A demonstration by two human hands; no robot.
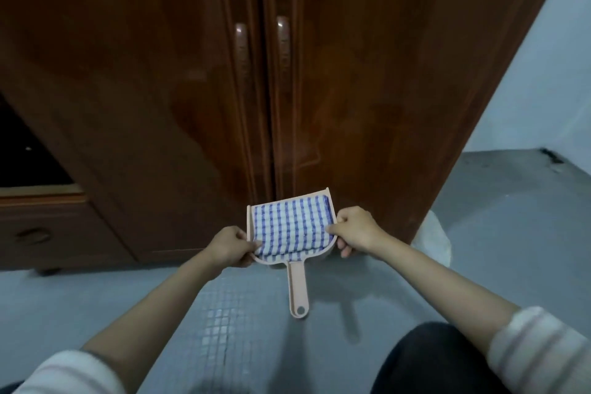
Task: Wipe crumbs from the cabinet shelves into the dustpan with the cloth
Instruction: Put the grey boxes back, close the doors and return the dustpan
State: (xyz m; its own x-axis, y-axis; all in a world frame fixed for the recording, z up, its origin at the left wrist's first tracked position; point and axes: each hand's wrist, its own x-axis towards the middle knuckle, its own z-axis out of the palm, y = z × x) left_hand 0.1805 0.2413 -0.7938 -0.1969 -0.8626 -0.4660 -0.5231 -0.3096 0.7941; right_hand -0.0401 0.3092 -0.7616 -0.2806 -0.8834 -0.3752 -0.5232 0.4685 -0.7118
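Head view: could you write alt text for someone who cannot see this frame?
A left hand and a right hand grip the side edges of a pink dustpan holding a folded blue-and-white checked cloth. It is low in front of a brown wooden cabinet with both doors shut, over a grey floor.

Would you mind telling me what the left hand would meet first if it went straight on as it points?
The pink dustpan: the left hand grips its left rim, thumb on the checked cloth. Beyond that, probably the closed cabinet door; depth is unclear.
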